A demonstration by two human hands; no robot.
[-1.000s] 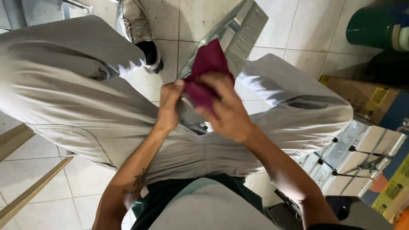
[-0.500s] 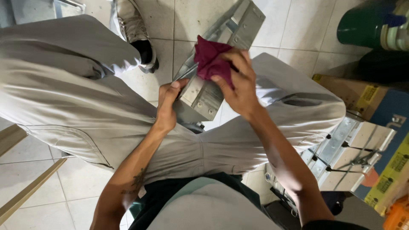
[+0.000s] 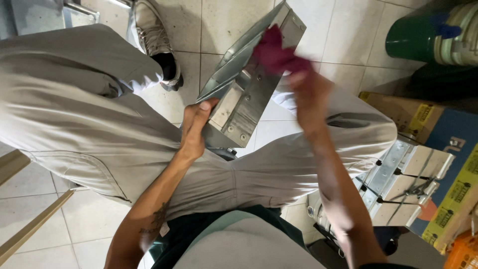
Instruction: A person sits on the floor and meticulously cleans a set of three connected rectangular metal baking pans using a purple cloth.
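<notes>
Fingers of left hand [image 3: 195,124] grip metal bracket [image 3: 244,97] — right hand [image 3: 311,92] clutches maroon rag [image 3: 274,52]; boxes nearby.

Light grey trousers [image 3: 89,124], silver shoe [image 3: 154,40] (forearm tattoo [image 3: 157,219]), bare arms.

Soft, even indoor light fills the scene, bright enough to show detail everywhere, with no hard shadows. The pale floor tiles [image 3: 224,30] reflect it mildly. The folded metal bracket [image 3: 244,94] carries a dull sheen along its upper flange but no harsh glare. Motion blur smears the right hand [image 3: 311,92] and the dark red cloth [image 3: 274,52]; the left hand [image 3: 195,127] stays sharp. Wide-angle stretching bends shapes near the frame corners.
</notes>
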